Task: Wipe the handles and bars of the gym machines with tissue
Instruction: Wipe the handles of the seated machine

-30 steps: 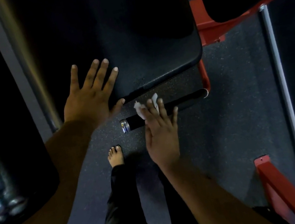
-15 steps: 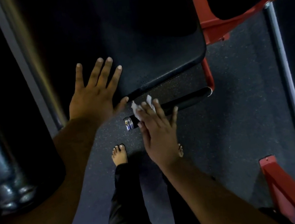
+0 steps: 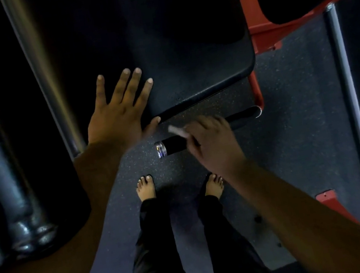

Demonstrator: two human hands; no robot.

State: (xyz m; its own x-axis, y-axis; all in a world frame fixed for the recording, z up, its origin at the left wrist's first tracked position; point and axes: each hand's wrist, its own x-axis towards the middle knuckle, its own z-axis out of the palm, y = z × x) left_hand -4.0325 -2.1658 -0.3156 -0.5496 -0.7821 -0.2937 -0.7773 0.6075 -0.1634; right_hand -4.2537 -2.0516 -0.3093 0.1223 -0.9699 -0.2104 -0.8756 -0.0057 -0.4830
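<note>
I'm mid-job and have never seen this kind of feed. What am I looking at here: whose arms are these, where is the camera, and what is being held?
The one view comes from a camera worn on the person's head, looking down, so the arms and bare feet are theirs. The left hand lies flat with spread fingers on the corner of a black padded seat. The right hand, blurred, holds a white tissue against a black handle with a silver end cap, which juts out from the red frame below the seat. Underneath is speckled rubber floor.
</note>
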